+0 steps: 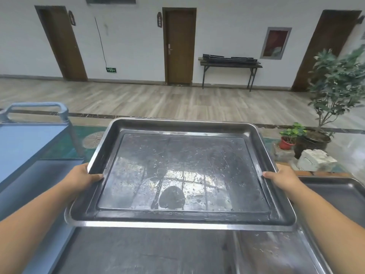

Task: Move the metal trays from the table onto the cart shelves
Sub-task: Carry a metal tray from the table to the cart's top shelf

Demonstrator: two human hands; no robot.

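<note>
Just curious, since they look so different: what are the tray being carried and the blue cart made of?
The held tray looks like stainless steel: silvery, scratched, mirroring a window, with water droplets. The cart seems to be blue-painted metal or plastic with a matte finish; hard to tell which.

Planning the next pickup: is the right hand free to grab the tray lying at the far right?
Probably not yet. The right hand and left hand both grip the held tray. The right tray lies just beside it, unobstructed, once that hand lets go.
</note>
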